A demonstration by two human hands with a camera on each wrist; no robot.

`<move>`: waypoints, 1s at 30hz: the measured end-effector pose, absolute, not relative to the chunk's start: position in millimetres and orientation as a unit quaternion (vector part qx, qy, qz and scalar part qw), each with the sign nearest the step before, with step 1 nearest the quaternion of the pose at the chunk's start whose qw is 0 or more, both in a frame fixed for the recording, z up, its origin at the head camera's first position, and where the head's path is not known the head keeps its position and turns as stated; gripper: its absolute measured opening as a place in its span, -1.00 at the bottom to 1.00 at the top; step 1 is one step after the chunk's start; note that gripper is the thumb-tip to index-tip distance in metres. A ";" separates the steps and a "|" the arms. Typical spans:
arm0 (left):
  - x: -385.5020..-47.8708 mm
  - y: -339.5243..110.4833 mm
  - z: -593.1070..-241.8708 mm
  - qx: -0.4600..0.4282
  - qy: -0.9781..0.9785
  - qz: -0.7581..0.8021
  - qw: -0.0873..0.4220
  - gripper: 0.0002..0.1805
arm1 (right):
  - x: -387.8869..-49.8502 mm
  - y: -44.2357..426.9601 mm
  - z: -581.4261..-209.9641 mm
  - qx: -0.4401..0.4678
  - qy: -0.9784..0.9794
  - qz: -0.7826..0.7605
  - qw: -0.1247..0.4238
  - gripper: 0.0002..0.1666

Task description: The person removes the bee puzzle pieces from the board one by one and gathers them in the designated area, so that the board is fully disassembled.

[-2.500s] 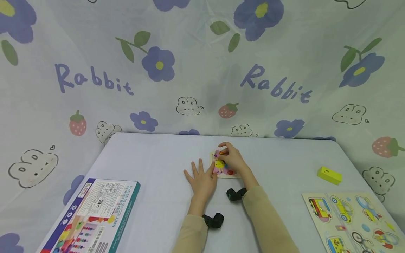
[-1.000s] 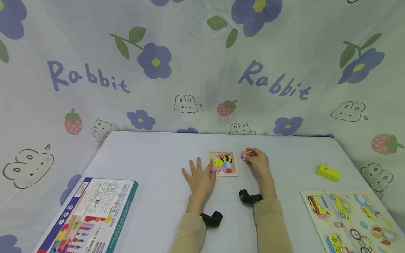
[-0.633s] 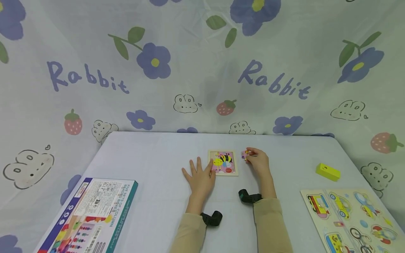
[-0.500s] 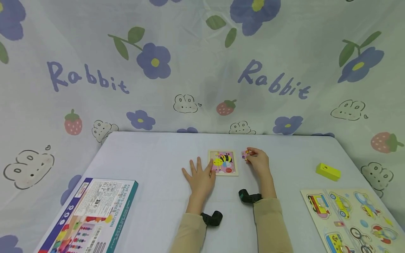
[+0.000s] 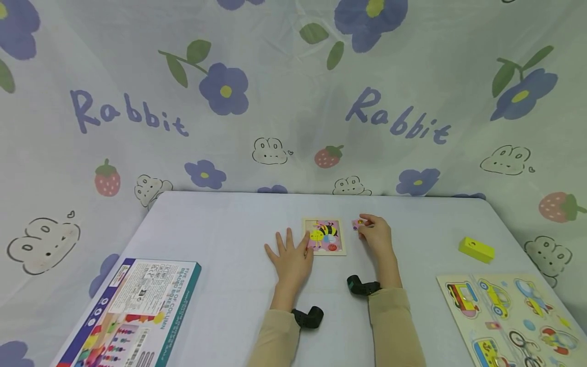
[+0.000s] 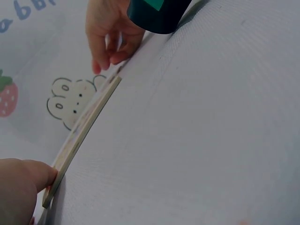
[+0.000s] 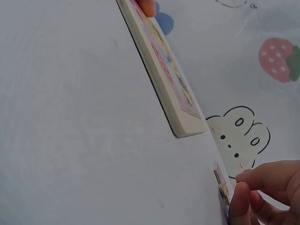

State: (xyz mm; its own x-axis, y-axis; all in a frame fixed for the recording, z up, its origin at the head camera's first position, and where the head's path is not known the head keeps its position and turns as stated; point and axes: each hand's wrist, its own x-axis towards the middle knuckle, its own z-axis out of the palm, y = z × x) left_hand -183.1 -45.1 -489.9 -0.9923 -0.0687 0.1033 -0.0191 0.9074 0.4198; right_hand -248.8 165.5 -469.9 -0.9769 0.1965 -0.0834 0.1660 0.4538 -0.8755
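Note:
A small square wooden puzzle [image 5: 328, 238] with a bee picture lies flat near the table's back. The left hand [image 5: 291, 261] has its fingers spread, with the thumb resting on the puzzle's left edge; the left wrist view shows that thumb on the frame's edge [image 6: 77, 143]. Right of the puzzle and apart from it, the right hand [image 5: 377, 235] pinches a small pink piece [image 5: 356, 225] between thumb and fingers. In the right wrist view the piece [image 7: 220, 179] is at the fingertips, low at the table surface, partly hidden by the hand.
At the left front lies a flat box [image 5: 147, 300] with printed lettering. A yellow block [image 5: 477, 249] sits at the right, behind a wooden board [image 5: 513, 318] of vehicle pictures. A patterned cloth [image 5: 293, 97] hangs behind the table.
Since the oldest frame, the right hand has moved off the puzzle to its right, carrying the pink piece. The left hand has stayed at the puzzle's edge.

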 end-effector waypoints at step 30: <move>-183.6 -45.0 -490.8 0.015 -0.977 -0.201 0.075 -0.55 | -250.2 107.6 -465.3 0.075 -0.900 0.428 0.014 -0.57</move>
State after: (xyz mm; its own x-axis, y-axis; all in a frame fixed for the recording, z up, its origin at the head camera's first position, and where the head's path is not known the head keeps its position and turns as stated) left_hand -183.6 -45.0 -490.8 -0.9883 -0.0595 0.1406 0.0008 0.9189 0.3945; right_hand -250.2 107.6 -465.3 -0.9884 -0.1227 0.0900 -0.1472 0.6217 -0.7693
